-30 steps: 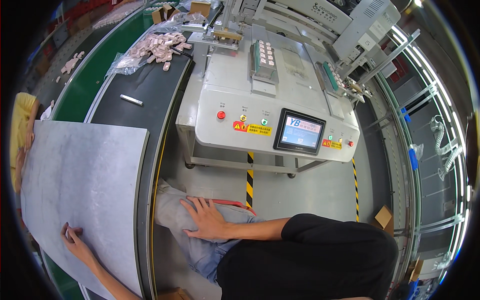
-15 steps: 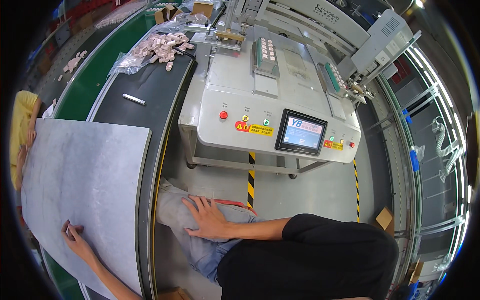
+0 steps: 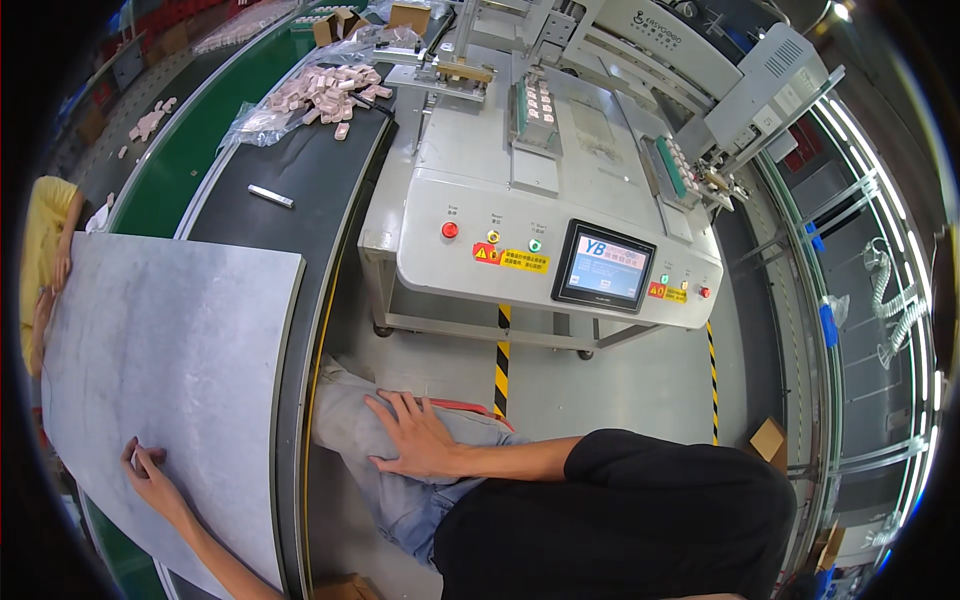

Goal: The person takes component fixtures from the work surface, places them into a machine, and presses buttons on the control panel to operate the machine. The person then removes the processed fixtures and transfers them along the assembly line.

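Observation:
My left hand [image 3: 152,478] rests on a large grey board [image 3: 215,350] at the left, its fingers loosely curled and apart, with nothing visible in them. My right hand [image 3: 415,437] lies on the knee of my light blue jeans [image 3: 350,440], fingers spread, open and holding nothing. Beyond my knee stands a machine [image 3: 440,190] with a touch screen [image 3: 604,265] and coloured buttons on its front. On its top, a green fixture [image 3: 535,110] holds rows of small pale pink pieces. A second green fixture [image 3: 675,165] with similar pieces sits further right.
A pile of pale pink pieces [image 3: 325,92] lies on the dark conveyor [image 3: 240,215], near a small metal bar [image 3: 271,196]. Across the board at far left, a co-worker in a yellow top [image 3: 50,230] has hands at its edge. A cardboard box [image 3: 770,440] stands at right.
The machine's upper head has shifted right and nearer, toward the left green fixture. The view has moved very slightly. Both my hands stay where they were.

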A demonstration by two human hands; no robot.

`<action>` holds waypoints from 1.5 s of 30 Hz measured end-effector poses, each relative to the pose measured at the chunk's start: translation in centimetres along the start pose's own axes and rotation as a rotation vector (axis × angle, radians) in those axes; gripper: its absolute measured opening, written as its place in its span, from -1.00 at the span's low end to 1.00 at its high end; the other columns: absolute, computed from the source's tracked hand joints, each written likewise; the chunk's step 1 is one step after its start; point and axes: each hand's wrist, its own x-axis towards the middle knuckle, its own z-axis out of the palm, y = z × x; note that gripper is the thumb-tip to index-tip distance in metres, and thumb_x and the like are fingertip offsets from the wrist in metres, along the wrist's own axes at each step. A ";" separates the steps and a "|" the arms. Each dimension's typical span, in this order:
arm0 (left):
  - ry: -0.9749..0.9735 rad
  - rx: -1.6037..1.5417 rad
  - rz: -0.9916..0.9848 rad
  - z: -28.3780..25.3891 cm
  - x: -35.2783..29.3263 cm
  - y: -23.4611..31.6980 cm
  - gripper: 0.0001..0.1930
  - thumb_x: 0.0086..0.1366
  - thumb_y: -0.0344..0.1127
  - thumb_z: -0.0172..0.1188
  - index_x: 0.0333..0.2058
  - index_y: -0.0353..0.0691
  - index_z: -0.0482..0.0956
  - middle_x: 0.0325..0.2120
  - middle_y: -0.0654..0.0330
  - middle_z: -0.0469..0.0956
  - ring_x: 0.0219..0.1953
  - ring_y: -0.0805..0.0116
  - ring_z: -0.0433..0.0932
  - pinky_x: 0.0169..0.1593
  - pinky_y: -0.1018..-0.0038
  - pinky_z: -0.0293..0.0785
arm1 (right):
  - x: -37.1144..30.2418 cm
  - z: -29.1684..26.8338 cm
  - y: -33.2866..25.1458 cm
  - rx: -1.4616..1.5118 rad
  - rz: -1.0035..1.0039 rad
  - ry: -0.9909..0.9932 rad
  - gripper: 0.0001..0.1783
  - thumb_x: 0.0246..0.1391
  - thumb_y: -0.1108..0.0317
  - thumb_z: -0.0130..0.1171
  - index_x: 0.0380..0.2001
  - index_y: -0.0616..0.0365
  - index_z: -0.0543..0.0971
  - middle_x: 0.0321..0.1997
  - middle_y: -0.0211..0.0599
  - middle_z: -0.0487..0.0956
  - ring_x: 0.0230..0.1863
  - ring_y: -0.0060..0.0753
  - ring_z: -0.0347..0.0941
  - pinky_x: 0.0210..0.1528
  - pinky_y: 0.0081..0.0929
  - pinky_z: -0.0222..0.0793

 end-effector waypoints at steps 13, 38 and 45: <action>0.005 -0.039 -0.033 0.4 -0.4 1.5 -0.69 0.55 -0.23 -0.02 0.08 -0.32 0.47 -0.52 0.26 0.50 -0.37 0.47 0.43 -0.09 0.54 0.38 | 0.0 0.0 0.0 -0.018 0.004 0.002 0.12 -0.09 -0.20 0.37 0.41 0.19 0.18 0.32 0.02 0.29 0.23 0.04 0.26 0.14 0.03 0.26; -0.013 -0.017 -0.007 0.2 -0.3 0.9 -0.68 0.55 -0.21 0.00 0.08 -0.32 0.48 -0.50 0.24 0.53 -0.35 0.44 0.46 -0.11 0.53 0.40 | 0.0 -0.3 0.2 -0.002 0.019 -0.030 0.09 -0.05 -0.20 0.35 0.40 0.22 0.20 0.33 0.02 0.28 0.23 0.05 0.25 0.12 0.00 0.26; 0.015 0.026 -0.040 0.1 0.6 -1.1 -0.60 0.56 -0.12 0.01 0.14 -0.33 0.49 -0.46 0.21 0.53 -0.34 0.42 0.49 -0.11 0.50 0.46 | -0.2 0.6 -0.5 -0.077 0.033 -0.001 0.09 -0.03 -0.23 0.27 0.42 0.22 0.17 0.34 0.04 0.28 0.23 0.04 0.24 0.15 0.01 0.22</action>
